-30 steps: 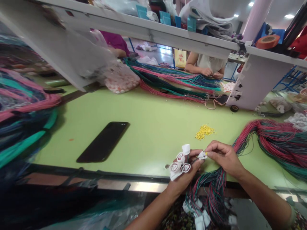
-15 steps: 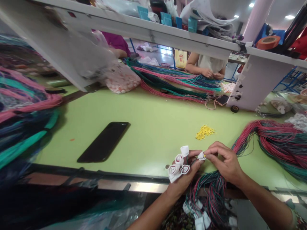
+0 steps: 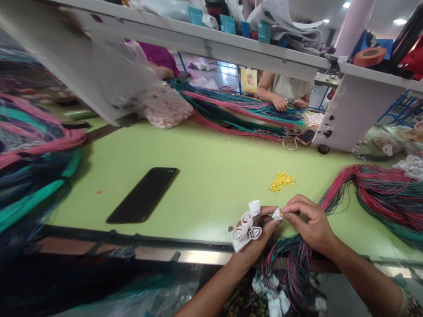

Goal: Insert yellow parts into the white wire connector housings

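Observation:
My left hand (image 3: 256, 242) is closed around several white plug connectors (image 3: 246, 219) whose open faces point up and left. Between its thumb and forefinger sits one more white connector (image 3: 276, 214). My right hand (image 3: 309, 224) pinches a tiny yellow piece (image 3: 282, 214) against that connector's right end; the piece is mostly covered by the fingertips. Red, green and dark wires (image 3: 291, 259) hang from under my hands over the table's front edge, with white connectors (image 3: 279, 304) at their lower ends. Beyond my hands lies a small pile of yellow pieces (image 3: 282, 181).
A black phone (image 3: 143, 196) lies on the green table (image 3: 205, 176). Wire bundles lie at left (image 3: 39, 136), right (image 3: 380, 193) and back (image 3: 238, 110). A shelf (image 3: 211, 46) spans the table. Behind it a co-worker's hands (image 3: 286, 103) handle wires.
My hands hold nearly the same pose at the connector. Across the table, the co-worker's hand has shifted slightly left and down.

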Tool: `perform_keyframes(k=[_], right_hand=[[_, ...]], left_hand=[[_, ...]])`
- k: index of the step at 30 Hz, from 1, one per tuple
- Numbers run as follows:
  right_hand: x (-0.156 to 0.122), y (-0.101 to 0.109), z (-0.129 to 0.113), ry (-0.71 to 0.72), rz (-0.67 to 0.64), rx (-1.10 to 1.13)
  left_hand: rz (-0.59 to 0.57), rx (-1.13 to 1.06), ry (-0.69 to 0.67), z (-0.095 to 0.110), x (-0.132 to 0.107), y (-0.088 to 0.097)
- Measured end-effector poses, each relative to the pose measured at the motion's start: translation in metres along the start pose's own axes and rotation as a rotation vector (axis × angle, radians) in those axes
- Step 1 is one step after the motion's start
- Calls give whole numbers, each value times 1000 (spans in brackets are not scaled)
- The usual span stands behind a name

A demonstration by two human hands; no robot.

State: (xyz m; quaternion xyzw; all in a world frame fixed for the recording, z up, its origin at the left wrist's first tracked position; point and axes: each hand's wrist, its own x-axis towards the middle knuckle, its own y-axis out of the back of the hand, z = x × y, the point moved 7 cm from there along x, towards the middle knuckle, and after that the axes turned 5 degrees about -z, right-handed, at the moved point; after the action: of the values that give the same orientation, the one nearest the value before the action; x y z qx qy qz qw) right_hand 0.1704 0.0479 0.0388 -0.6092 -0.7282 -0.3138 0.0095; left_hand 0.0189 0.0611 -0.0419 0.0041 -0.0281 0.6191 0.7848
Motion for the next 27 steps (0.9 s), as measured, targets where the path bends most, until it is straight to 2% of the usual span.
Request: perform_keyframes(k=[8, 16, 20, 23, 27], right_hand=[[2, -1, 11, -123, -47, 88], [4, 0, 9, -122, -38, 81], [6, 1, 13, -180, -47, 126], [6, -2, 19, -223, -68, 182], [4, -3, 19, -159, -15, 164]], left_hand=[[-13, 6, -42, 2, 0, -1], [-9, 0, 3, 2, 1, -3], [-17, 18, -20, 7, 1, -5], [-41, -49, 5, 6, 1, -8], [-56, -117, 70, 3, 3, -10]])
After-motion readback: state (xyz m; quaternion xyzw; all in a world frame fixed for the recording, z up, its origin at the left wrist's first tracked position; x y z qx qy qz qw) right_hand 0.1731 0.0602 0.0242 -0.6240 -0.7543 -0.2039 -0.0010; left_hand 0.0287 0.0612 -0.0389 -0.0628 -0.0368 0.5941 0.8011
